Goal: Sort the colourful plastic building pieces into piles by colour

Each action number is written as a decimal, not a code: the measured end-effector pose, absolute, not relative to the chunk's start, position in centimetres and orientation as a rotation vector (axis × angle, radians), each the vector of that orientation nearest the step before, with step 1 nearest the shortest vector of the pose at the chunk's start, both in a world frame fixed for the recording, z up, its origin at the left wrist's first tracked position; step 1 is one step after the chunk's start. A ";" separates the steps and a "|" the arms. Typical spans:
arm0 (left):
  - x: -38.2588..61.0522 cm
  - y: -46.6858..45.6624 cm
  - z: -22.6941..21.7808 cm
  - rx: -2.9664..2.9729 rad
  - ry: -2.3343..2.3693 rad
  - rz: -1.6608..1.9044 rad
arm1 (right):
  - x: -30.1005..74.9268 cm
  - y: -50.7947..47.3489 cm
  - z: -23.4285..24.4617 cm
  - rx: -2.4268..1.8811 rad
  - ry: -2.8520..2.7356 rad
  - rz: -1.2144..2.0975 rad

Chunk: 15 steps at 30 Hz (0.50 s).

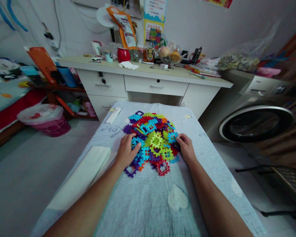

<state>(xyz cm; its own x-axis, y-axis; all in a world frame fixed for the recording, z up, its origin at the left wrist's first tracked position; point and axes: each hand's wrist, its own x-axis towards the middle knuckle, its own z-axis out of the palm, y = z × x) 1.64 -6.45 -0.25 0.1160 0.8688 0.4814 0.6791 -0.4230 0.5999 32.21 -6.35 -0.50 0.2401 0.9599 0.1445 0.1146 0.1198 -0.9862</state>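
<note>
A heap of plastic interlocking building tiles (154, 141) in blue, lime green, red, purple and orange lies on a cloth-covered table. Many have notched edges and cut-out windows. My left hand (127, 149) rests against the heap's left side, thumb and index finger spread beside blue tiles; its other fingers are hidden. On the right side, my right hand (186, 148) pinches a blue tile (172, 137) between thumb and fingers at the heap's edge. A red square frame tile (163, 168) lies at the near edge, and a purple frame tile (130, 171) at the near left.
The table's pale blue cloth (153, 204) carries a long white box (113, 116) and a folded white cloth (86, 174) along the left. Behind stands a cluttered white desk (150, 74). A washing machine (256, 105) is at right, a pink bin (48, 123) at left.
</note>
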 end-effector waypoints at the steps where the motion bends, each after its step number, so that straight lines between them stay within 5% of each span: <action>1: 1.7 -6.4 -0.2 2.156 1.538 1.197 | 32.3 -6.3 -0.6 -1.279 -1.133 0.876; 15: 1.7 -6.5 -0.1 2.148 1.534 1.195 | 32.4 -6.0 -0.5 -1.313 -1.072 0.759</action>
<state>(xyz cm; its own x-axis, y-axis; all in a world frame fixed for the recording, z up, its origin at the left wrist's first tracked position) 1.68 -6.46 -0.15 0.1125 0.8732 0.4742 0.6737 -0.4178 0.6095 32.42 -6.04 -0.52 0.3584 0.9155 0.1830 0.1307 0.1449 -0.9808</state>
